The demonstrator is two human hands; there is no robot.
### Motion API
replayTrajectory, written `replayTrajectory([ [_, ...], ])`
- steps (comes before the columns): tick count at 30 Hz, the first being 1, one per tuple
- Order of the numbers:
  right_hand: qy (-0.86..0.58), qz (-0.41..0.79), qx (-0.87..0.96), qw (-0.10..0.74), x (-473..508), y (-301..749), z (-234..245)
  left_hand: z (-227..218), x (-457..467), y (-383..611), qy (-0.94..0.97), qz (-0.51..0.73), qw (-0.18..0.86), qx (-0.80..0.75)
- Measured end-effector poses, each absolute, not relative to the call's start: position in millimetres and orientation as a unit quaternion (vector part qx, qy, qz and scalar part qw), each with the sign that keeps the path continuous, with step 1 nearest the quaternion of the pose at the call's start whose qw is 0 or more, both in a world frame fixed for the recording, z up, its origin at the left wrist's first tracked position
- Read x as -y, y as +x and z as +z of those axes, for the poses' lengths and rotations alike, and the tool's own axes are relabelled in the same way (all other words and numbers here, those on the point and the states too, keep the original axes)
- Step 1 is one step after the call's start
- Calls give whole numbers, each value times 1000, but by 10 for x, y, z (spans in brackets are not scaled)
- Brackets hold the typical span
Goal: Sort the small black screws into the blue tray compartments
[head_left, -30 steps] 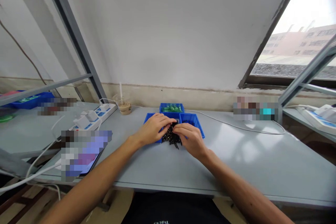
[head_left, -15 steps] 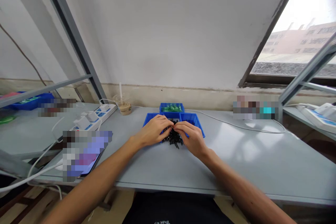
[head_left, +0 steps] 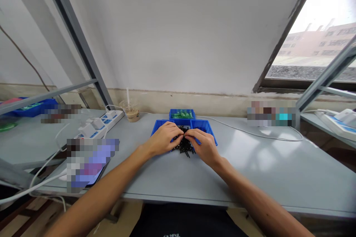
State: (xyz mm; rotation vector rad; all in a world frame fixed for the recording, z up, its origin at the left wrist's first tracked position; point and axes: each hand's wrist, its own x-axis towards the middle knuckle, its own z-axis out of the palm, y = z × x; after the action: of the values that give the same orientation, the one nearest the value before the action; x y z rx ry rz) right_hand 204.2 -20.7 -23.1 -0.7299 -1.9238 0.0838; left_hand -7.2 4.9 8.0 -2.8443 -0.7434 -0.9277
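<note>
Fingertip to fingertip, my left hand (head_left: 164, 137) and my right hand (head_left: 204, 144) meet above a heap of small black parts (head_left: 185, 146). Both are closed in a pinch; whatever lies between the fingertips is too small to name. The black parts look thin and rod-like, and some spill onto the table in front. Behind and partly under my hands stand blue bins, one at the left (head_left: 157, 124) and one at the right (head_left: 209, 127). Farther back, a blue bin (head_left: 170, 114) holds green pieces (head_left: 182, 113).
On the grey table (head_left: 250, 170), a power strip (head_left: 112, 118) with plugs and a plastic cup with a straw (head_left: 132, 114) stand at the left. A phone-like device (head_left: 96, 168), partly blurred out, lies nearer me. A white cable (head_left: 258, 135) crosses the right side. Metal frame posts (head_left: 80, 40) flank the table.
My fingertips have drawn slightly closer together; the thin piece glimpsed between them before is now mostly hidden. Everything else stays in place.
</note>
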Motion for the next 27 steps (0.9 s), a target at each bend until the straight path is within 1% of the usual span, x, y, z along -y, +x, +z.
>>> replayTrajectory([
  [11, -313, 30, 800, 510, 217, 2040, -225, 69, -32, -42, -908, -343, 46, 237],
  [16, -320, 27, 801, 506, 217, 2042, -226, 58, -29, -33, -910, -340, 42, 232],
  [21, -336, 24, 816, 470, 228, 2043, -231, 36, -24, -28, -915, -330, 46, 226],
  [27, -363, -33, 839, 405, 250, 2000, -216, 49, -14, -17, -918, -324, 45, 223],
])
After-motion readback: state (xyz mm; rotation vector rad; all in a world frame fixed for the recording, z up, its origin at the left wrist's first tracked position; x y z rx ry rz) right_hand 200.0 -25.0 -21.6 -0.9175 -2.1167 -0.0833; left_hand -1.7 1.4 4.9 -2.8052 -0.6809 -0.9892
